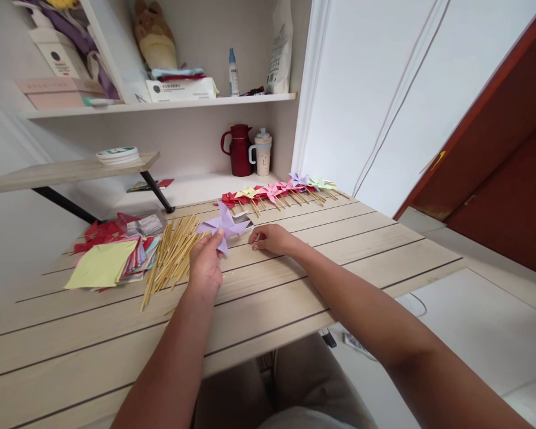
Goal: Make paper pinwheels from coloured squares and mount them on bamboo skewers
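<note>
My left hand [206, 263] pinches a light purple paper pinwheel [223, 223] between thumb and fingers, its blades facing up above the table. Just right of it, my right hand [272, 239] is low over the tabletop with thumb and fingertips curled together; whatever they hold, if anything, is too small to make out. A small box [248, 228] lies partly hidden behind the pinwheel, close to the right fingertips. Beside my left hand is a loose pile of thin wooden sticks [172, 256].
Coloured paper squares [100, 265], yellow on top, lie left of the sticks. Several pinwheels on sticks [271, 192] line the table's back edge. Behind them stand a red jug [240, 152] and a speckled cup [263, 156]. A small raised shelf [71, 173] stands at the left.
</note>
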`<state>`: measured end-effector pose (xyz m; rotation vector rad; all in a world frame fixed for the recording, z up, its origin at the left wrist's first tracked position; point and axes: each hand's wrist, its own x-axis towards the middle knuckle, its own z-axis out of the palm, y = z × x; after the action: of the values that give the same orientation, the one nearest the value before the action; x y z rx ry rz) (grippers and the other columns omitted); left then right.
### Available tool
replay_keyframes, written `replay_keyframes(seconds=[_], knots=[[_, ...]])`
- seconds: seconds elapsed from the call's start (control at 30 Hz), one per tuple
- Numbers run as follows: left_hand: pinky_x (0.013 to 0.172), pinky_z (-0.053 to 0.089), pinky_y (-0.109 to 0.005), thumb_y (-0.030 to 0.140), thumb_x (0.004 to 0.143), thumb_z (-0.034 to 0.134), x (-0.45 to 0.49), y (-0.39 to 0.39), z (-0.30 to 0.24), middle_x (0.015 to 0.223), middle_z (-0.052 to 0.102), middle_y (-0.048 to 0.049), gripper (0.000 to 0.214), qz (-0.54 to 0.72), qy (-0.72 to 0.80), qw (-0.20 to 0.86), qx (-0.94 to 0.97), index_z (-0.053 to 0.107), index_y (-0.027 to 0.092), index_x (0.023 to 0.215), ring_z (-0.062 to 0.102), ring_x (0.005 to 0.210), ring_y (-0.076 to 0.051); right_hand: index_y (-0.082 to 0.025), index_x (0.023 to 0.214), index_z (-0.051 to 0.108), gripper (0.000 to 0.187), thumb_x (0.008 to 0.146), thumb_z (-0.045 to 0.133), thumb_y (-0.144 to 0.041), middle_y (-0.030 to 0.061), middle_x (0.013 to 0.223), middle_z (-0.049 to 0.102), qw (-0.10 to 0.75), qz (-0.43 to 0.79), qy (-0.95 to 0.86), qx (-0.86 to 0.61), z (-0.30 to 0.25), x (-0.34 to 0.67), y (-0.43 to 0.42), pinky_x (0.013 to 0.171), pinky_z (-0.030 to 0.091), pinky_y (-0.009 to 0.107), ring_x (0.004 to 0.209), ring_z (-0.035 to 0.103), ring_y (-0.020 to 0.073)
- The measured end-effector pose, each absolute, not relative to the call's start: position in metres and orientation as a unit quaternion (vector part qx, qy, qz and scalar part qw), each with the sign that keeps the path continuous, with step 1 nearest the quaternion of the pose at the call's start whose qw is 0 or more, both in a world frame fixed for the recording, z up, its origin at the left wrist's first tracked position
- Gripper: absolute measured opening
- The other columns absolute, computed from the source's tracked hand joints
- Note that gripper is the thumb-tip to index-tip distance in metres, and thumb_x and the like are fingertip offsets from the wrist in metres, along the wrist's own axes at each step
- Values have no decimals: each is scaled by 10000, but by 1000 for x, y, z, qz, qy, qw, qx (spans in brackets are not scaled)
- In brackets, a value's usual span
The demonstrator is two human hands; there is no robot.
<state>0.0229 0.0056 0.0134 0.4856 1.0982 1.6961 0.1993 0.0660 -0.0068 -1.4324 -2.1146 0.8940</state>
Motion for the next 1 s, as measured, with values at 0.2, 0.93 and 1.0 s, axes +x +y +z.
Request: replay_keyframes(seconds=[0.2, 0.93, 1.0], knots=[[641, 447, -205, 45, 711, 794, 24, 5, 15, 730, 706, 7, 147, 705, 458, 511, 180, 692, 149, 724, 617, 623, -79, -202, 891, 761, 114, 814, 703, -141, -8, 785, 693, 220, 327, -766, -508, -5, 199, 65, 602, 363, 214, 671, 548, 113], [617, 440, -201, 108, 612, 873, 23, 6, 12, 721, 707, 8, 211, 708, 457, 501, 199, 686, 161, 696, 611, 631, -90, -191, 770, 727, 146, 655, 794, -133, -31, 702, 679, 219, 397, -735, -505, -9, 205, 68, 579, 410, 218, 631, 575, 113], [626, 445, -202, 110, 612, 876, 24, 6, 12, 727, 708, 6, 213, 707, 457, 501, 200, 687, 159, 696, 612, 634, -89, -191, 765, 726, 143, 654, 794, -133, -32, 690, 675, 221, 396, -734, -506, -10, 204, 68, 572, 404, 220, 620, 571, 113]])
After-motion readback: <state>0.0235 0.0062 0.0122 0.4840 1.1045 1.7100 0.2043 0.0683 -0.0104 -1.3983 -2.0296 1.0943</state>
